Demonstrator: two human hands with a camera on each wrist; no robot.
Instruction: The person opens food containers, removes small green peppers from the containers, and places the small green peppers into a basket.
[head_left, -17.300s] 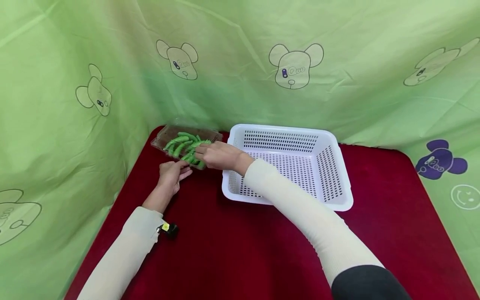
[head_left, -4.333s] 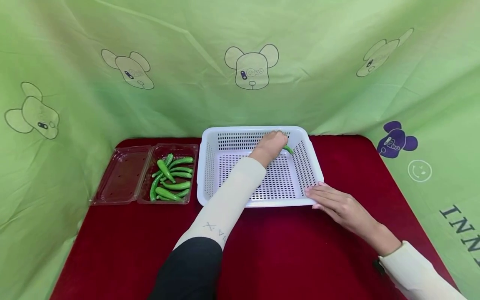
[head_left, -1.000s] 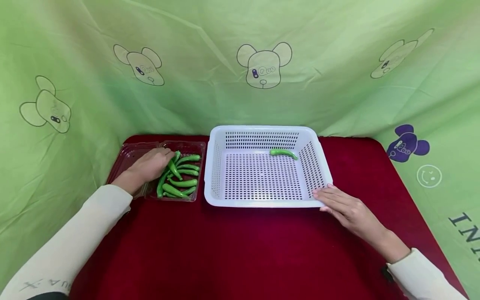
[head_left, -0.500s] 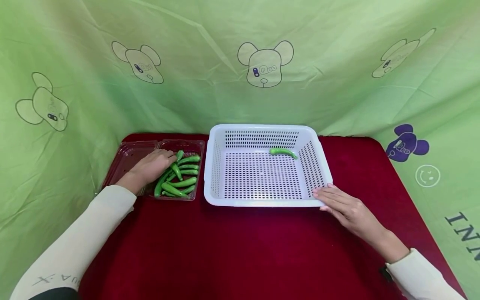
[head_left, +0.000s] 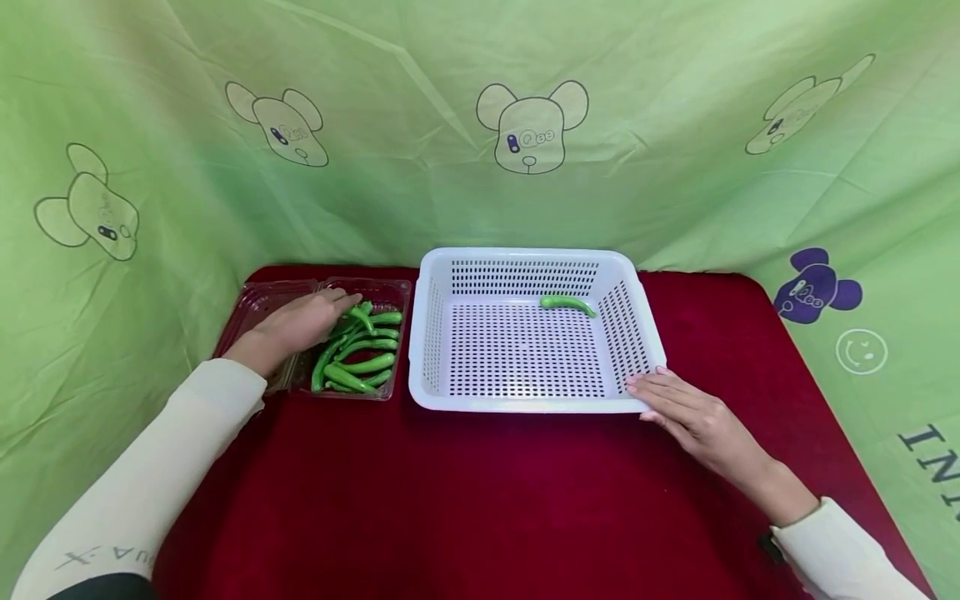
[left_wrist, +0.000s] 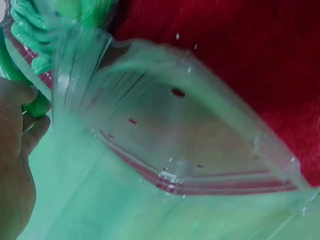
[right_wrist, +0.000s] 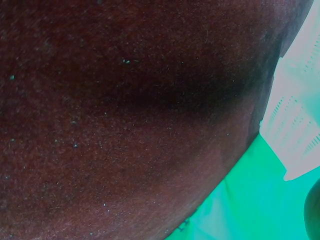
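Observation:
In the head view, my left hand (head_left: pixel 303 321) is over the clear plastic box (head_left: pixel 399 333) at the left. Its thumb and fingers pinch one green chili pepper (left_wrist: pixel 36 106), seen at the left edge of the left wrist view. Below it, several more green chili peppers (head_left: pixel 367 364) lie in the box. A single green pepper (head_left: pixel 567 303) rests at the back right inside the white perforated basket (head_left: pixel 525 406). My right hand (head_left: pixel 701 417) lies with straight fingers on the basket's front right corner. In the right wrist view only a dark edge of that hand shows.
The box's clear hinged lid (left_wrist: pixel 150 130) lies folded out to the left. A dark red cloth (head_left: pixel 480 500) covers the table. Green fabric (head_left: pixel 420 200) with printed bear heads hangs close behind and along both sides.
One second ago the left hand was at the same peppers; the pinched pepper has since shifted up and turned slightly. Earlier, the left hand had been in the basket with a pepper. The right hand stays put.

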